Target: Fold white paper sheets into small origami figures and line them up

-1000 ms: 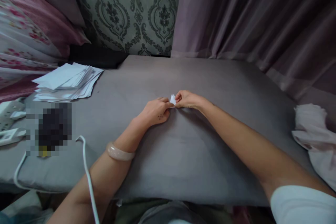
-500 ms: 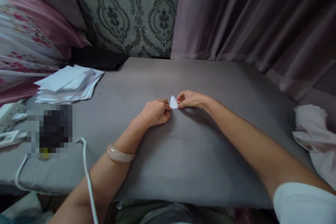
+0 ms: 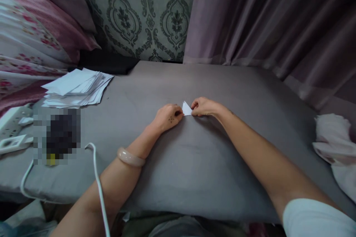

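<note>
A small folded piece of white paper [image 3: 186,109], roughly triangular with its point away from me, is at the middle of the grey-covered table [image 3: 194,163]. My left hand [image 3: 169,116] pinches its left lower corner between thumb and curled fingers. At the right lower corner, my right hand [image 3: 204,107] grips the paper with thumb and forefinger, the other fingers curled. The fingertips cover both corners. A pale bangle [image 3: 130,157] circles my left wrist.
A stack of white paper sheets [image 3: 79,87] lies at the back left. Nearer on the left are a power strip [image 3: 15,122], a blurred-out dark object [image 3: 62,133] and a white cable [image 3: 98,183] crossing my left forearm. Crumpled pale cloth [image 3: 333,137] sits at the right edge.
My right thumb and forefinger have slid down to the paper's lower right corner, baring more of its right side. The left fingers have shifted slightly. The whole view has moved a little.
</note>
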